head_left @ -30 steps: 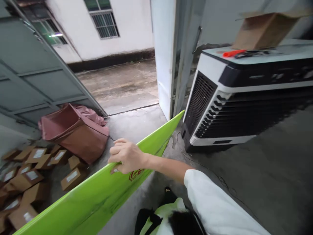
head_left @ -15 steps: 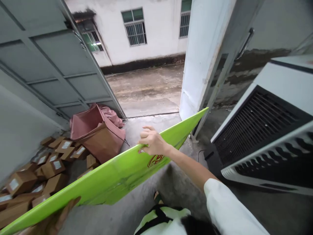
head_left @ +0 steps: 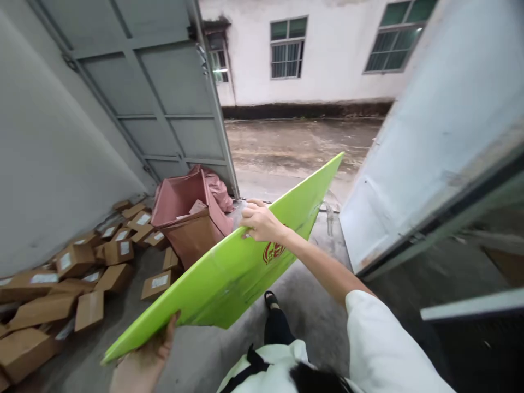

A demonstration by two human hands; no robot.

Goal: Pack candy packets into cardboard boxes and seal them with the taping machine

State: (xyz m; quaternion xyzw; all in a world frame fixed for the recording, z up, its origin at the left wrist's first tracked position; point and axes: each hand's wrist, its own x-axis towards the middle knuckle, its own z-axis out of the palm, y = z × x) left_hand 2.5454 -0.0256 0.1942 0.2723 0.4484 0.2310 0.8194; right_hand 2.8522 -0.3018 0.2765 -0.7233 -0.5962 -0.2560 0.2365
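A long bright green board with a red printed mark slants across the view, its far right end higher than its near left end. My right hand is closed over the board's upper edge near the middle, fingers on the far side. Low at the left, my left hand grips the near end; its thumb shows on the board's face and the other fingers are mostly hidden. The board is off the floor, above my foot.
Cardboard boxes lie scattered on the floor at left, beside an open pink fabric bin. A grey metal door stands left of the doorway, a pale door to the right. Wet paving lies outside.
My view has swung right and nearer the doorway. The board came along in both hands, its near end now fully in view. The black-grilled machine at right has mostly left the picture.
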